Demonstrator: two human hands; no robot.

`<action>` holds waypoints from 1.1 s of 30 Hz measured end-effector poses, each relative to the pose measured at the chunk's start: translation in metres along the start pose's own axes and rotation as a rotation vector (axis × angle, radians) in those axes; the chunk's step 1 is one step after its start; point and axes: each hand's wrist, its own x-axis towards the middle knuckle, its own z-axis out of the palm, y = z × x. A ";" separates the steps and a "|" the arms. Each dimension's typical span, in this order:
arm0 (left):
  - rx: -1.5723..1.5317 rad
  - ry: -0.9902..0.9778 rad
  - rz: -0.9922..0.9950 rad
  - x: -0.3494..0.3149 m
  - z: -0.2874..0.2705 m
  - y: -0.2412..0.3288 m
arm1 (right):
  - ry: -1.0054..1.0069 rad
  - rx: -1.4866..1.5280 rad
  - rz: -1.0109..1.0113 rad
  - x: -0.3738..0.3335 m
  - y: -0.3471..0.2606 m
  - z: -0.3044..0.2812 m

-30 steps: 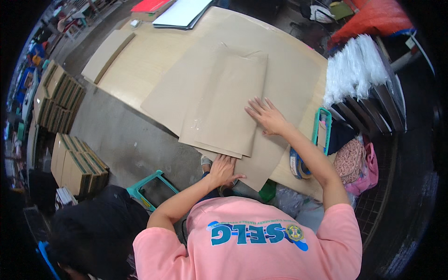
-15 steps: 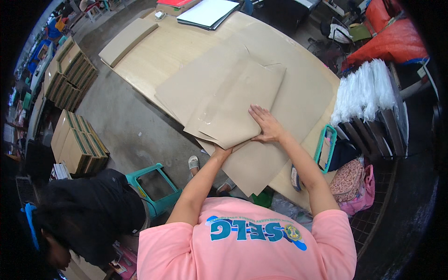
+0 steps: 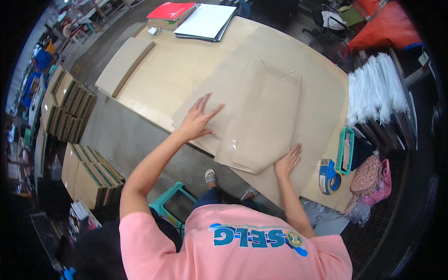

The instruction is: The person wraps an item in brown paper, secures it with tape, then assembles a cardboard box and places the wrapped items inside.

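A folded brown paper piece (image 3: 268,112) with glossy strips of clear tape near its left edge lies on a larger brown paper sheet (image 3: 322,112). My right hand (image 3: 288,161) rests flat at its near right corner, fingers stretched out and together. Over the left part of the paper, my left hand (image 3: 199,121) is open with the fingers spread, slightly blurred. It holds nothing, and whether it touches the paper I cannot tell.
On the pale wooden table (image 3: 163,79) are a flat brown cardboard piece (image 3: 123,63), white-topped folders (image 3: 205,21), a blue tape roll (image 3: 329,177) and a green basket (image 3: 345,151). Plastic-wrapped bundles (image 3: 375,91) stand right. Carton stacks (image 3: 91,175), a teal stool (image 3: 168,198) and a dark-clothed person (image 3: 112,252) are left.
My left hand has come off the folded paper's near corner and moved left and up, opening. My right hand has slid down to the near right corner. The folded paper now lies flatter.
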 end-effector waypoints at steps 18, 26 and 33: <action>-0.117 -0.301 1.116 0.110 0.060 -0.004 | -0.189 0.159 -0.233 -0.017 0.005 -0.102; -0.292 -0.033 0.574 0.069 0.109 0.015 | -0.341 0.195 -0.919 0.099 0.024 -0.035; 0.721 -0.037 -0.686 -0.009 0.182 0.123 | -0.171 0.180 -1.107 0.092 0.017 -0.033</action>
